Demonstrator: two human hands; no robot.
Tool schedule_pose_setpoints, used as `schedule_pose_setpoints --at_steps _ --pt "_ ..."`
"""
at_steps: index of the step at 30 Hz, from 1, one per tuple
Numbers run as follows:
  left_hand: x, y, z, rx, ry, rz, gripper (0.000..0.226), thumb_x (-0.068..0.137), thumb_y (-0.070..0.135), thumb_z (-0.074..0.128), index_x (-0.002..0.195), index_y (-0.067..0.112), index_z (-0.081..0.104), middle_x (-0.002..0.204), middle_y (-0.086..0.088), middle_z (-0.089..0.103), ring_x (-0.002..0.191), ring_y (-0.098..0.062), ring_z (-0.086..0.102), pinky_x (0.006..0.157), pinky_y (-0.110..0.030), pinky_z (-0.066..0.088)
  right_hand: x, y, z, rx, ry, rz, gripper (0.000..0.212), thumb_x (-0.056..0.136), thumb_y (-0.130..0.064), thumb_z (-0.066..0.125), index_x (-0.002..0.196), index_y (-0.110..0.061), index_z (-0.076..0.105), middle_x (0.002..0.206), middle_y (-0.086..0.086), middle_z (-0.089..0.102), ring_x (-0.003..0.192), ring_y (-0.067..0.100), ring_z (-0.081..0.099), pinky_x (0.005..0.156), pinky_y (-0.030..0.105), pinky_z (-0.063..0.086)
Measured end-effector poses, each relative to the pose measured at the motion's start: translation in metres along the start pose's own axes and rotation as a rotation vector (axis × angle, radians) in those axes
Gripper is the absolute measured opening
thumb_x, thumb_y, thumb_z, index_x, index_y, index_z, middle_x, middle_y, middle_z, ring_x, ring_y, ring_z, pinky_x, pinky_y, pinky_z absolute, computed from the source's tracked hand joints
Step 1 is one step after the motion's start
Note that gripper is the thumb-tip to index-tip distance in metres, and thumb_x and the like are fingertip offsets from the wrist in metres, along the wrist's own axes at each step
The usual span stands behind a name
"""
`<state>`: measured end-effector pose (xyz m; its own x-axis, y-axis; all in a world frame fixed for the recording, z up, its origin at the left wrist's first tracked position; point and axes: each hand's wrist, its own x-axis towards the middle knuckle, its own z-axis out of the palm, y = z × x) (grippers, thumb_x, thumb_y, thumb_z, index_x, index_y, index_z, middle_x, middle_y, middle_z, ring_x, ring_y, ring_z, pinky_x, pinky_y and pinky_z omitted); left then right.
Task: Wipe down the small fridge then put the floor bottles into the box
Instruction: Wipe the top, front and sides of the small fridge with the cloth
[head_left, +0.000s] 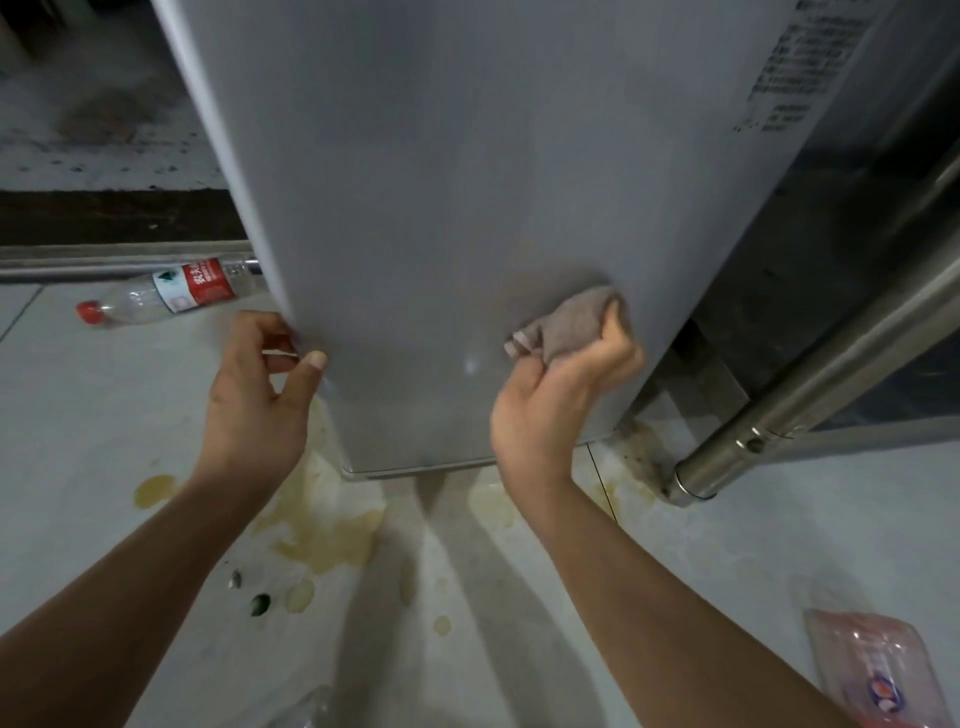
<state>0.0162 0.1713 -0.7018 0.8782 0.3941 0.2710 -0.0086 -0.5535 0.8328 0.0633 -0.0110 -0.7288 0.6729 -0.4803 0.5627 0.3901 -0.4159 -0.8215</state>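
The small grey fridge (441, 182) stands on the floor and fills the middle of the head view. My right hand (561, 384) grips a bunched brown-grey cloth (576, 322) and presses it against the fridge's lower front panel, near its right edge. My left hand (260, 384) holds the fridge's lower left edge, thumb on the front face and fingers curled round the side. A clear plastic bottle (171, 293) with a red cap and red label lies on its side on the floor, left of the fridge. A second clear bottle (304, 709) shows partly at the bottom edge.
Yellowish spill stains (322, 535) spread over the pale tiled floor (104, 415) below the fridge. A steel table leg (810, 384) slants down at the right, right beside the fridge. A crumpled pink plastic wrapper (878, 670) lies at the lower right.
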Motion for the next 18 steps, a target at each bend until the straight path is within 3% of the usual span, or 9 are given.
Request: schedule_pose_setpoints --at_steps 2,4,7,10,13,18 --pt "0.000 -0.001 0.000 0.004 0.004 0.002 0.018 0.093 0.020 0.053 0.105 0.026 0.042 0.099 0.010 0.054 0.082 0.007 0.053 0.069 -0.024 0.041 0.005 -0.005 0.008 0.004 0.018 -0.104 0.060 0.078 -0.002 0.046 0.136 -0.003 0.033 0.132 0.020 0.026 0.117 0.038 0.044 0.097 0.043 0.049" --pt "0.000 -0.003 0.000 0.009 0.011 0.007 0.018 0.093 0.021 0.053 0.104 0.027 0.041 0.096 0.013 0.053 0.080 0.012 0.052 0.065 -0.017 0.039 -0.002 0.018 0.003 -0.201 -0.044 -0.388 0.051 0.084 -0.003 0.052 0.132 -0.009 0.037 0.127 0.022 0.033 0.105 0.040 0.048 0.091 0.045 0.050" --pt "0.001 -0.006 0.000 0.014 0.006 0.008 0.018 0.093 0.022 0.053 0.104 0.028 0.040 0.091 0.019 0.051 0.081 0.011 0.052 0.064 -0.015 0.038 -0.021 0.072 -0.019 -0.481 -0.351 -0.905 0.050 0.080 0.004 0.045 0.124 -0.022 0.045 0.116 0.019 0.041 0.083 0.032 0.046 0.066 0.039 0.051" --pt "0.003 -0.005 -0.001 0.006 -0.004 -0.002 0.017 0.092 0.022 0.054 0.103 0.028 0.042 0.090 0.022 0.052 0.082 0.012 0.052 0.065 -0.014 0.038 -0.016 0.090 -0.031 -0.637 -0.548 -1.136 0.062 0.069 -0.001 0.055 0.124 -0.028 0.046 0.117 0.010 0.037 0.081 0.026 0.040 0.062 0.035 0.049" --pt "0.002 -0.005 -0.005 -0.005 -0.007 -0.011 0.019 0.090 0.023 0.057 0.105 0.029 0.045 0.092 0.018 0.055 0.086 0.008 0.054 0.070 -0.018 0.041 0.002 0.077 -0.039 -0.690 -0.600 -1.237 0.068 0.061 -0.009 0.071 0.123 -0.030 0.053 0.115 0.006 0.041 0.083 0.024 0.042 0.068 0.035 0.043" --pt "-0.005 -0.013 -0.005 0.039 -0.043 -0.029 0.028 0.090 0.017 0.058 0.115 0.022 0.049 0.099 0.011 0.059 0.089 -0.005 0.060 0.077 -0.021 0.045 0.021 0.016 -0.020 -0.401 -0.176 -0.913 0.032 0.094 -0.009 0.056 0.124 -0.021 0.050 0.118 0.010 0.042 0.095 0.029 0.052 0.074 0.041 0.043"
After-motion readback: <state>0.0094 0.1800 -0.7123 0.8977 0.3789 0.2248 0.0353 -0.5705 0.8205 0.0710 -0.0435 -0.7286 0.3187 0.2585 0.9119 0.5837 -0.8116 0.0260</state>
